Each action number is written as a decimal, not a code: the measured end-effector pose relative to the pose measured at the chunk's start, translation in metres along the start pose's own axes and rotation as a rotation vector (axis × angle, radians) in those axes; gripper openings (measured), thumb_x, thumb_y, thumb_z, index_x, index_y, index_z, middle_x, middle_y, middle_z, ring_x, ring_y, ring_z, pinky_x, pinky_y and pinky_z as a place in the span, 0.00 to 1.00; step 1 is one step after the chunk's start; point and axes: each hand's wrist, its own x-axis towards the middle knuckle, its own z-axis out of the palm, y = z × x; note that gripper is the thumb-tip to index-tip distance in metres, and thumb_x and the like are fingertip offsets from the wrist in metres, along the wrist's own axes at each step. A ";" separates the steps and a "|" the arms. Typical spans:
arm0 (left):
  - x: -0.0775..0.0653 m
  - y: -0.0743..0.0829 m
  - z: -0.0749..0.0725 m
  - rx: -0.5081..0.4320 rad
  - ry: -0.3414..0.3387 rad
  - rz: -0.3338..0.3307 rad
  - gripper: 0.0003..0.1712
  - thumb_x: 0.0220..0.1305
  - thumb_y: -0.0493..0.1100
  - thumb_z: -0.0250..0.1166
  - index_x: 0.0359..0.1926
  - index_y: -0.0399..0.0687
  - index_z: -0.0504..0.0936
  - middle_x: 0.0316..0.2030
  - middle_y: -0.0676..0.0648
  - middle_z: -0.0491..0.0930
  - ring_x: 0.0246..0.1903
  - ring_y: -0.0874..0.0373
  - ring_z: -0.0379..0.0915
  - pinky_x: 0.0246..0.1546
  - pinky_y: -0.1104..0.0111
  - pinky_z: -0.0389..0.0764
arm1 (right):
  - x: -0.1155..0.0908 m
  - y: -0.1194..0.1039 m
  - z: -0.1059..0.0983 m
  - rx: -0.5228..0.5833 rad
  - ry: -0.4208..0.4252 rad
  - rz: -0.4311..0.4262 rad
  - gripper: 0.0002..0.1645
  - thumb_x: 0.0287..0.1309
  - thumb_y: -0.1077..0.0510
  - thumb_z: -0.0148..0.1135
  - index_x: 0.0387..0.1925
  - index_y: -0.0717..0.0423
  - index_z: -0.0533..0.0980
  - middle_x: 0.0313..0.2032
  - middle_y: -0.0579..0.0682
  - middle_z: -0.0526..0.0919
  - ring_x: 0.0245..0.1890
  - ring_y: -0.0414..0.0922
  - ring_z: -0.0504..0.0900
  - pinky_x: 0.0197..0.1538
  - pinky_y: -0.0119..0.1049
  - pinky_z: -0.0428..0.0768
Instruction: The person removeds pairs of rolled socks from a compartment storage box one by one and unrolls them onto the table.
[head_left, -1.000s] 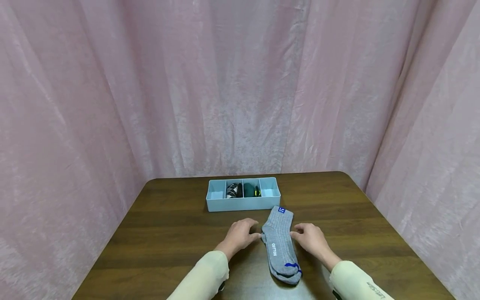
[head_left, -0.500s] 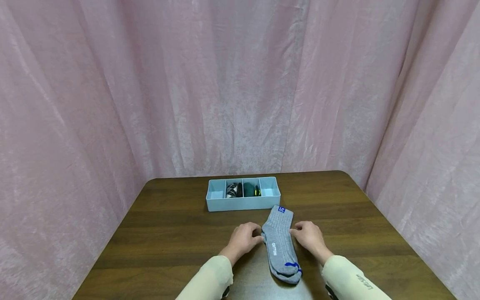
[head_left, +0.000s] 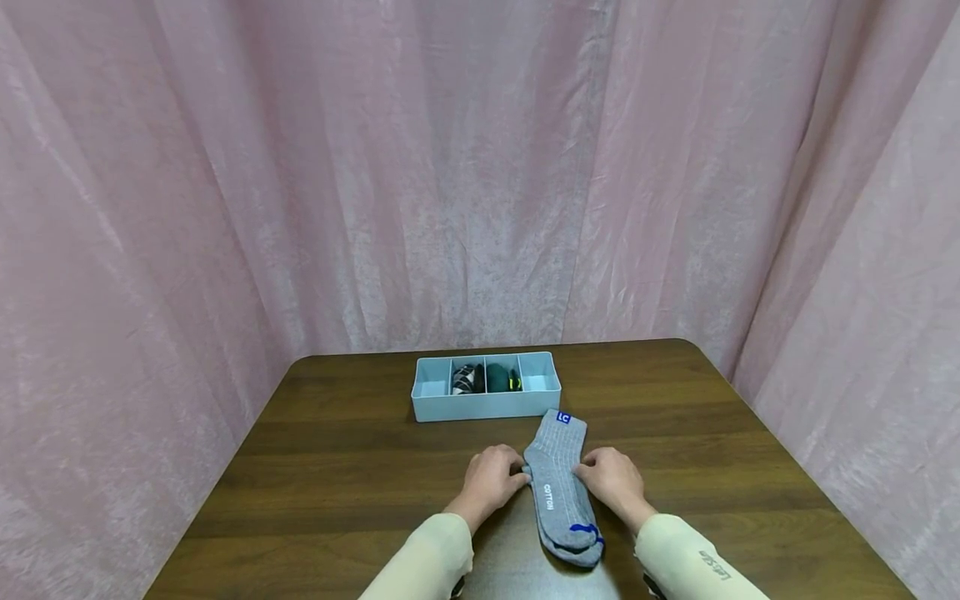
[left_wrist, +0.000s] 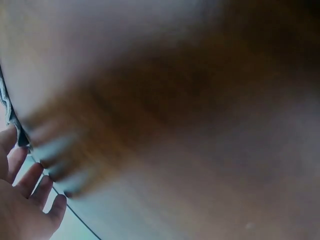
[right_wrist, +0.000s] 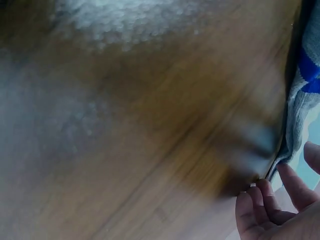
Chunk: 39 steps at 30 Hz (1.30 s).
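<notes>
lower sock (head_left: 587,560) mostly hidden beneath upper sock (head_left: 558,471), sleeves (head_left: 422,560) cut by head view's edge, counter (right_wrist: 160,145) blurred in wrist views

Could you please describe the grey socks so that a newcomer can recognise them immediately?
On the brown wood-grain table, find the pale blue four-compartment box. Nearer the person, between the left hand and right hand, lies the pair of grey ribbed socks. Unlike the black-and-white bundle and dark green bundle in the box, it lies flat, with white COTTON lettering.
</notes>
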 end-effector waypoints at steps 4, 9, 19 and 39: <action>0.001 0.002 0.001 0.050 0.002 0.002 0.10 0.58 0.48 0.73 0.38 0.49 0.90 0.43 0.50 0.84 0.46 0.54 0.79 0.44 0.57 0.78 | 0.000 -0.002 0.001 -0.010 0.002 0.002 0.06 0.52 0.53 0.69 0.29 0.50 0.87 0.33 0.51 0.87 0.33 0.52 0.83 0.32 0.49 0.77; 0.000 0.006 0.000 0.092 -0.008 -0.002 0.11 0.58 0.49 0.73 0.39 0.49 0.90 0.45 0.49 0.83 0.47 0.52 0.78 0.45 0.57 0.77 | 0.000 -0.002 0.002 0.010 0.020 0.030 0.04 0.51 0.55 0.70 0.28 0.49 0.86 0.33 0.50 0.87 0.33 0.52 0.83 0.32 0.49 0.77; -0.002 0.011 -0.004 0.111 -0.029 -0.032 0.11 0.59 0.49 0.72 0.40 0.51 0.90 0.46 0.50 0.82 0.48 0.52 0.77 0.45 0.57 0.76 | 0.005 0.003 -0.004 0.128 0.030 0.034 0.06 0.52 0.57 0.67 0.26 0.54 0.86 0.30 0.51 0.86 0.31 0.51 0.82 0.35 0.47 0.78; 0.004 0.013 0.000 -0.028 -0.066 0.132 0.14 0.58 0.43 0.73 0.43 0.41 0.88 0.45 0.47 0.83 0.46 0.56 0.80 0.50 0.67 0.78 | 0.003 0.010 -0.004 0.579 -0.060 0.312 0.13 0.56 0.64 0.64 0.37 0.74 0.82 0.21 0.49 0.77 0.21 0.41 0.76 0.25 0.34 0.81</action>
